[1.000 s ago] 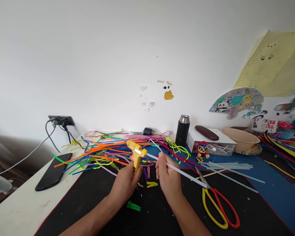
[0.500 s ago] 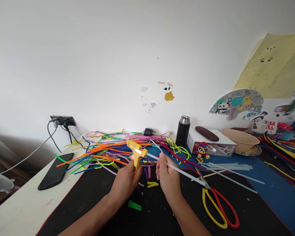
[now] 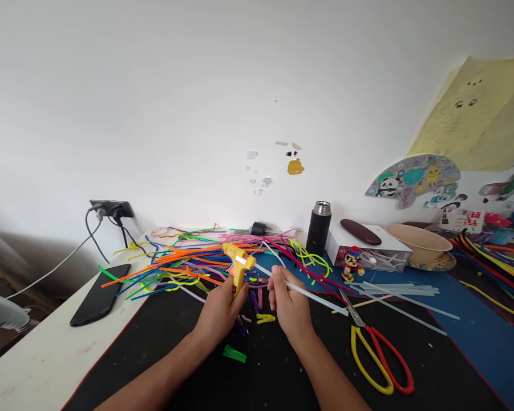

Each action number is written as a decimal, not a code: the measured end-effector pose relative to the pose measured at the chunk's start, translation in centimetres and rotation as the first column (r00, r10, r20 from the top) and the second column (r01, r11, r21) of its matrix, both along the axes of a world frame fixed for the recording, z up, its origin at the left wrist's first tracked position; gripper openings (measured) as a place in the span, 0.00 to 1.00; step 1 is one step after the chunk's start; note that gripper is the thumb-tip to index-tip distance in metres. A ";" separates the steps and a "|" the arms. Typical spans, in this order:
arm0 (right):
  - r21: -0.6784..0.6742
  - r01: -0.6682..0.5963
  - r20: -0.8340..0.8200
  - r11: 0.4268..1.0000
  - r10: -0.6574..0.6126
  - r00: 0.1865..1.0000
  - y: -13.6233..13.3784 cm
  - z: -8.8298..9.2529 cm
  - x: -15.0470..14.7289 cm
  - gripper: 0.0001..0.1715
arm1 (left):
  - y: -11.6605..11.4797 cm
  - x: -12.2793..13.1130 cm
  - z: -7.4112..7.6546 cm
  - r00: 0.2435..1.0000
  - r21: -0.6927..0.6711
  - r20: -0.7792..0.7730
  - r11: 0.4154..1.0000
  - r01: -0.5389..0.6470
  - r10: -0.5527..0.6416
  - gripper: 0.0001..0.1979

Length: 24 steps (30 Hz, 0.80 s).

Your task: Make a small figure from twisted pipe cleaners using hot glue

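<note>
My left hand (image 3: 219, 313) is wrapped round the handle of a yellow glue gun (image 3: 237, 264), held upright over the black mat (image 3: 265, 371). My right hand (image 3: 287, 305) pinches a long translucent glue stick (image 3: 316, 297), whose near end meets the back of the gun while the far end points right toward the scissors (image 3: 379, 359). A heap of coloured pipe cleaners (image 3: 183, 262) lies just behind the gun. Small cut pieces, yellow (image 3: 265, 318) and green (image 3: 234, 354), lie on the mat near my hands.
A black phone (image 3: 100, 294) lies at the left by a wall socket with cables (image 3: 111, 208). A steel flask (image 3: 319, 227), a white box (image 3: 368, 245), a small figurine (image 3: 351, 262), a bowl (image 3: 419, 240) and loose glue sticks (image 3: 402, 290) are at the right.
My right hand has slid the glue stick leftward, further into the back of the gun, so less of it reaches toward the scissors. The left hand holds the gun nearly still.
</note>
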State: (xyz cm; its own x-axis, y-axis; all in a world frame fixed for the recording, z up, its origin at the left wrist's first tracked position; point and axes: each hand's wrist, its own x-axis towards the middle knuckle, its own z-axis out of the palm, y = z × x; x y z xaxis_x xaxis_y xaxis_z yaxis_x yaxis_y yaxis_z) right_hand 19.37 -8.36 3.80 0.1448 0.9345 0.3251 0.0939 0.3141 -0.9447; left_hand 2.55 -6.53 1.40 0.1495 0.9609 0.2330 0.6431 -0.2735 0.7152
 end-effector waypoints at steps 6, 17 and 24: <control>0.045 -0.024 0.088 0.999 0.020 0.996 -0.1 -0.2 0.6 0.31 | 0.0 -0.1 0.2 0.999 -0.011 0.034 1.000 0.016 -0.016 0.16; -0.007 0.121 -0.036 0.993 -0.121 0.992 -0.1 -0.2 -0.3 0.32 | -0.8 0.2 0.7 0.999 -0.030 0.007 0.998 0.048 -0.048 0.15; -0.001 0.137 -0.082 0.991 -0.137 0.987 -0.3 0.1 -1.0 0.33 | -1.1 0.4 0.9 0.999 -0.023 -0.023 0.999 0.026 -0.027 0.14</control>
